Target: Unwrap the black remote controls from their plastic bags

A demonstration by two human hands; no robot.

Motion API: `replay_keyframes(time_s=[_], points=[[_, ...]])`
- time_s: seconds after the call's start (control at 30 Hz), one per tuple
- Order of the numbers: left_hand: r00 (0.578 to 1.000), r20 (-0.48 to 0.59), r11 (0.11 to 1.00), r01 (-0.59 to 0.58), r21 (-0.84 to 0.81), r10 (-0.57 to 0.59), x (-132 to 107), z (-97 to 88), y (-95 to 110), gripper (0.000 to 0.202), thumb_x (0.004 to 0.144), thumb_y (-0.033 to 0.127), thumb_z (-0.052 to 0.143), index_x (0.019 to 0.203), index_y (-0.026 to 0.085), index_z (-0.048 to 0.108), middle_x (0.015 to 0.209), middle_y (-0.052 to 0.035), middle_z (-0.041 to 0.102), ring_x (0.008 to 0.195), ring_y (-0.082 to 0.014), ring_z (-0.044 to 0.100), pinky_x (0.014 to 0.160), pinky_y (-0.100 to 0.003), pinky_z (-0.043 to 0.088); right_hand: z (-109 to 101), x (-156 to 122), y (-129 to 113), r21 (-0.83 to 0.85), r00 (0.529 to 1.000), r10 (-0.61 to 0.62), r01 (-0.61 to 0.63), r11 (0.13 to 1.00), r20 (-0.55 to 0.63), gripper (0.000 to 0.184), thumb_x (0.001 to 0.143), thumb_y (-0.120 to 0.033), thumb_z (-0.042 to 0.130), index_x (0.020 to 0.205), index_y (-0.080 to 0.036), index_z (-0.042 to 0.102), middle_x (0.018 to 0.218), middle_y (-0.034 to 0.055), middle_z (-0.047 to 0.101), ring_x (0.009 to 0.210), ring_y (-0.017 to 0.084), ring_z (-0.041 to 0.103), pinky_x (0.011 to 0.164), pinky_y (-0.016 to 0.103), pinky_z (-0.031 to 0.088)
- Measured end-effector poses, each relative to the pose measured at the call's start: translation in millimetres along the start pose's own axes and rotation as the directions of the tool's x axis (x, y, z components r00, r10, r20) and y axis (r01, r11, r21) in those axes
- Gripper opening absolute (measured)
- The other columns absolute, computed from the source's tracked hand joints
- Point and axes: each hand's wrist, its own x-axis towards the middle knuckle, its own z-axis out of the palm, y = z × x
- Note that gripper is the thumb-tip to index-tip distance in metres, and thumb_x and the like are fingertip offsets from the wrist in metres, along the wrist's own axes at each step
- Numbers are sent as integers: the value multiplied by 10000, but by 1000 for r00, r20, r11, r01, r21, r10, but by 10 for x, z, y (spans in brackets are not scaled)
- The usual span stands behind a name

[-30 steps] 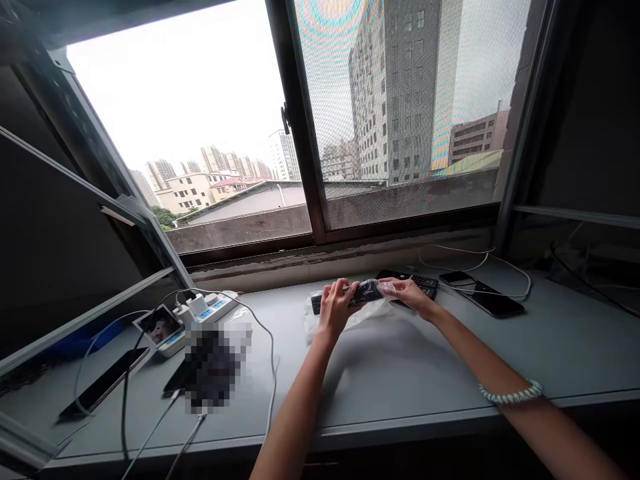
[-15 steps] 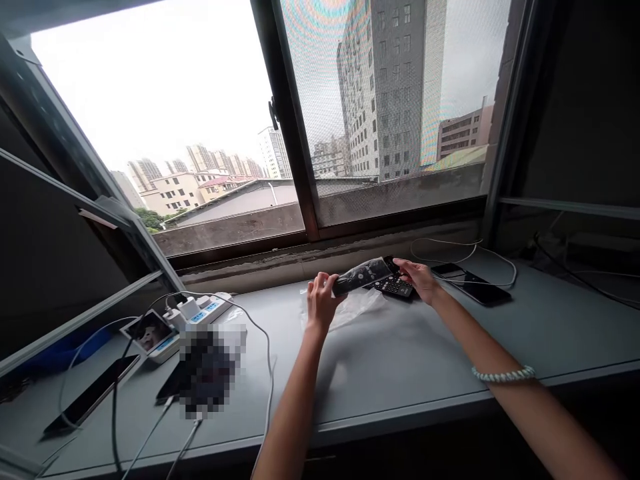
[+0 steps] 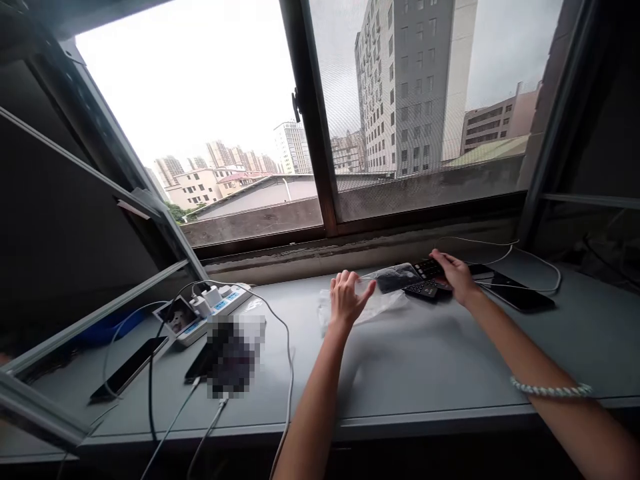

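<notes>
My right hand (image 3: pixel 456 277) is closed around the right end of a black remote control (image 3: pixel 429 268), whose bare buttons show beside the fingers. The left part of this remote lies under a clear plastic sleeve (image 3: pixel 395 277). My left hand (image 3: pixel 347 298) is at the sleeve's left end, thumb spread away from the fingers. Whether its fingertips touch the plastic is hard to see. Another dark remote with many keys (image 3: pixel 423 291) rests on the desk just below the held one. A crumpled clear bag (image 3: pixel 383 307) lies beneath and beside my left hand.
A black phone (image 3: pixel 520 290) lies right of my right hand, with a white cable over it. At left, a white power strip (image 3: pixel 220 307) with plugs stands near a dark phone (image 3: pixel 130 367) and a pixelated device. Cables cross the desk (image 3: pixel 410 373). A window frame rises behind.
The remote and my right hand have shifted right, away from my left hand. My left hand has let go of the remote's left end and its thumb has spread. The view has turned slightly left.
</notes>
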Motion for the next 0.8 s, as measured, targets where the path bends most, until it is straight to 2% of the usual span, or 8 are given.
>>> replay_keyframes(time_s=[0.17, 0.27, 0.43, 0.53, 0.6, 0.67, 0.73, 0.8], points=[[961, -47, 961, 275, 32, -273, 41, -47, -72, 274, 857, 339, 433, 642, 190, 515, 781, -37, 557, 866, -191, 480, 828, -333, 352, -123, 118, 46, 7, 922, -52, 60, 998, -385, 357, 760, -434, 539, 965, -148, 599, 1060, 104, 594, 756, 145, 544, 462, 218, 405], [955, 52, 955, 289, 73, -293, 24, 5, -91, 191, 817, 271, 461, 664, 187, 540, 851, -56, 553, 930, -209, 463, 851, -334, 348, -136, 129, 67, -28, 893, -45, 37, 999, -447, 313, 830, -353, 456, 1038, -147, 569, 1083, 123, 575, 655, 123, 542, 465, 236, 415], [889, 360, 956, 237, 171, -285, -59, 120, -100, 201, 823, 218, 398, 911, 170, 572, 1030, -99, 516, 1049, -231, 441, 941, -378, 310, -97, 90, 94, -39, 951, -18, 6, 999, -309, 322, 822, -202, 406, 1112, -181, 544, 1052, 105, 604, 408, 47, 474, 369, 198, 353], [880, 462, 993, 117, 2, -105, -108, 119, -83, 339, 849, 382, 399, 1146, 248, 491, 1180, -64, 455, 1175, -213, 375, 1023, -385, 245, -54, 41, 76, 1, 970, -14, 15, 1000, -242, 339, 787, -161, 412, 1094, -196, 552, 1010, 71, 638, 371, 44, 487, 318, 167, 339], [844, 534, 991, 32, -132, 44, -140, 110, -59, 515, 794, 570, 430, 1246, 323, 417, 1276, -37, 394, 1241, -222, 314, 1052, -385, 217, -23, 3, 50, 2, 978, -1, 1, 1000, -206, 314, 783, -158, 413, 1052, -195, 572, 993, 61, 646, 356, 46, 493, 322, 170, 386], [771, 627, 985, -3, -170, 110, -171, 125, -30, 690, 700, 689, 470, 1295, 353, 375, 1338, -34, 344, 1276, -258, 268, 1064, -407, 200, 10, -36, 22, 9, 989, 25, -24, 1000, -149, 289, 782, -154, 416, 1011, -194, 587, 975, 59, 649, 369, 58, 516, 361, 194, 457], [717, 689, 992, -22, -123, 101, -191, 175, -7, 712, 702, 708, 444, 1310, 345, 370, 1369, -47, 321, 1290, -282, 246, 1066, -435, 182, 45, -72, -2, 26, 996, 47, -45, 999, -73, 269, 768, -147, 438, 980, -197, 596, 961, 55, 646, 402, 79, 552, 407, 229, 511], [714, 696, 997, -47, -53, 71, -191, 245, 2, 605, 798, 644, 344, 1315, 331, 373, 1369, -52, 331, 1285, -265, 263, 1064, -438, 181, 82, -106, -20, 42, 999, 50, -50, 998, -3, 253, 749, -147, 473, 961, -203, 600, 964, 49, 638, 442, 101, 582, 450, 264, 546]])
